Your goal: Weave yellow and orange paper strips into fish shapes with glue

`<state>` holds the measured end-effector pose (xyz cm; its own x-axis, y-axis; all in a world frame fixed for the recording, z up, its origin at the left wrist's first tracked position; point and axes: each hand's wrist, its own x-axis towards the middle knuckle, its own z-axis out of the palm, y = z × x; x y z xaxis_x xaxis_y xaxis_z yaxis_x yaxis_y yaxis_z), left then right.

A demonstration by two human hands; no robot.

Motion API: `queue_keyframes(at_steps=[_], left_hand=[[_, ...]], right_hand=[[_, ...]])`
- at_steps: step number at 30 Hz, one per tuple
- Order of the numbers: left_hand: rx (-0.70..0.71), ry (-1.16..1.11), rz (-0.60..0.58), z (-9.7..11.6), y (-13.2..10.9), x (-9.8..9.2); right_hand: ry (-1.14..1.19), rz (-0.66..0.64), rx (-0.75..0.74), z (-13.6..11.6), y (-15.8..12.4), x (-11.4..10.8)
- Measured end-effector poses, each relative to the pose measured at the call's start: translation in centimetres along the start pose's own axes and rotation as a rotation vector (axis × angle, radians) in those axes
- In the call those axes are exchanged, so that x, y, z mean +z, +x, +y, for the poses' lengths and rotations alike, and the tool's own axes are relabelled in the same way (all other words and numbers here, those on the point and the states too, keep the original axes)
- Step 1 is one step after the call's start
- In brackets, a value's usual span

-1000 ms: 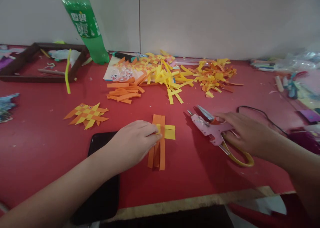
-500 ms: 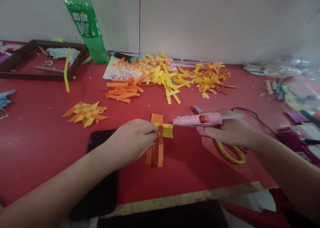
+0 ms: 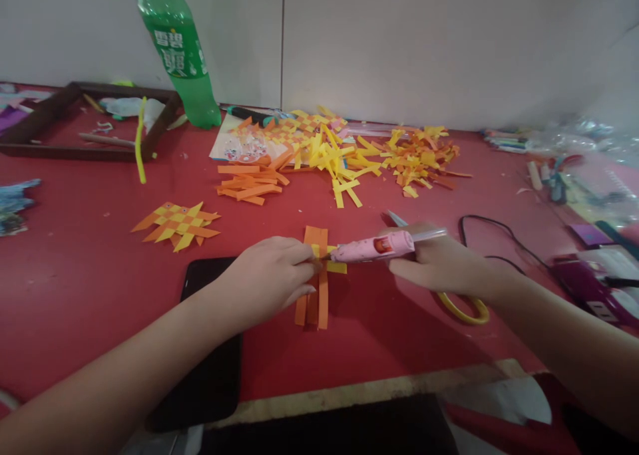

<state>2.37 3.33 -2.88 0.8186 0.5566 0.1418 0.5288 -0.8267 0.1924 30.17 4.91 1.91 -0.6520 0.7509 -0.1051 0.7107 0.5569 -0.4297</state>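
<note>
Orange and yellow paper strips, woven crosswise [image 3: 323,302], lie on the red table in front of me. My left hand [image 3: 279,269] is closed, its fingertips pinching the left side of this weave. In my right hand [image 3: 434,259] is a pink hot glue gun [image 3: 374,247], a clear glue stick jutting from its back. Its nozzle points left and meets the weave close to my left fingertips; whether it touches the paper I cannot tell. Scissors with yellow handles [image 3: 466,310] lie partly hidden under my right hand. A finished-looking woven paper fish [image 3: 180,223] rests to the left.
A black phone [image 3: 214,368] lies under my left forearm. Loose orange strips [image 3: 252,183], yellow strips [image 3: 339,155] and paper scraps [image 3: 424,155] are piled behind. A green bottle [image 3: 187,69] stands by a brown frame [image 3: 64,151]. The black cord [image 3: 492,221] runs at right.
My right hand has moved the glue gun left, so its nozzle now reaches over the woven strips. My left hand keeps its pinch. The whole view has shifted slightly.
</note>
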Motion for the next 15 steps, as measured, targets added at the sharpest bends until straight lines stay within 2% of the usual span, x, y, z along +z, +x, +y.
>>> queue_keyframes(at_steps=[3,15], left_hand=[[0.002,-0.005,0.012,-0.03,-0.01,0.09],[0.007,-0.029,0.055,-0.19,-0.22,0.39]], right_hand=[[0.037,-0.123,-0.005,-0.21,0.34,-0.19],[0.059,-0.096,-0.05,-0.15,0.88,-0.69]])
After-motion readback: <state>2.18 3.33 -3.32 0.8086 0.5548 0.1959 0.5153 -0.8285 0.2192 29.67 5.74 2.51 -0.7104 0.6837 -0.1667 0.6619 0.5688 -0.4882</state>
